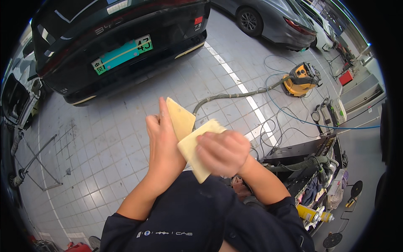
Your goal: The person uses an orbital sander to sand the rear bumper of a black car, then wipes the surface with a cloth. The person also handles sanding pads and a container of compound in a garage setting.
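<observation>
My left hand holds a flat yellow filler spreader upright, its pointed corner beside my fingertips. The plate is smooth, with a small mark near its upper edge. In my right hand is a second, paler yellow spreader, tilted and overlapping the lower part of the first. Whether the two plates touch cannot be told. My right fingers are blurred and curl over the face of their plate. A rough, ragged edge shows at the top of this second plate. Both hands are in front of my dark work shirt.
A black car stands ahead, with masking tape across its plate. To the right, a yellow dust extractor has a grey hose running towards me. Blue air hose crosses the tiled floor. A cluttered cart is close on my right; a metal stand is left.
</observation>
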`<state>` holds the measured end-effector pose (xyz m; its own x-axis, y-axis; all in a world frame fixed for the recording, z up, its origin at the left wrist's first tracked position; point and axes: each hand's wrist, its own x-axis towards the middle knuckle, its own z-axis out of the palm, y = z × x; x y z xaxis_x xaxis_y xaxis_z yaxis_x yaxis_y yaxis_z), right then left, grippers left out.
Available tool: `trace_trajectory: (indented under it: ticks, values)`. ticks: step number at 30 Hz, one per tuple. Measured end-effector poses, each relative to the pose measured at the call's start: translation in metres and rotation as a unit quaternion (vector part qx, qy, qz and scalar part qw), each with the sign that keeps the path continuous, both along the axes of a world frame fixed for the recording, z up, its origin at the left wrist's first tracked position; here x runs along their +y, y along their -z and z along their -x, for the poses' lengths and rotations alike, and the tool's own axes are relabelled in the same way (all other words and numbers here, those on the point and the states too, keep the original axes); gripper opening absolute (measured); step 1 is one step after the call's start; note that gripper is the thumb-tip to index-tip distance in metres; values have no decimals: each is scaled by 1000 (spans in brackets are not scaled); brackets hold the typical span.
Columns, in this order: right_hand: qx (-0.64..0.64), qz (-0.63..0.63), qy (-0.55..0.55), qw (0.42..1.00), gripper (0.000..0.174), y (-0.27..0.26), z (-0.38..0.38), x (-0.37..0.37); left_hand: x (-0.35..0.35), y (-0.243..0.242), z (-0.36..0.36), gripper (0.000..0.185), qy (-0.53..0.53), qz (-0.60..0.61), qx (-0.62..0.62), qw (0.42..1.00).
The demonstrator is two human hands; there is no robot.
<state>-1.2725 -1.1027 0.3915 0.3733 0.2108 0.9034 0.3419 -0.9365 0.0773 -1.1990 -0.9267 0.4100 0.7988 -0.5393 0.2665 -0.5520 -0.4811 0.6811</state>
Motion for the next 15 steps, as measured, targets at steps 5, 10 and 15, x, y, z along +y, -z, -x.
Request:
trace_trajectory:
  ticks: [5, 10, 15]
  values:
    - [160, -549, -7, 820, 14, 16, -6, -10, -1, 6, -11, 53, 4, 289, 295, 911]
    - [69, -650, -94, 751, 20, 19, 3, 16, -13, 19, -18, 28, -11, 437, 463, 771]
    - [291, -526, -50, 798, 20, 15, 12, 34, -20, 27, -17, 40, -52, 426, 300, 852]
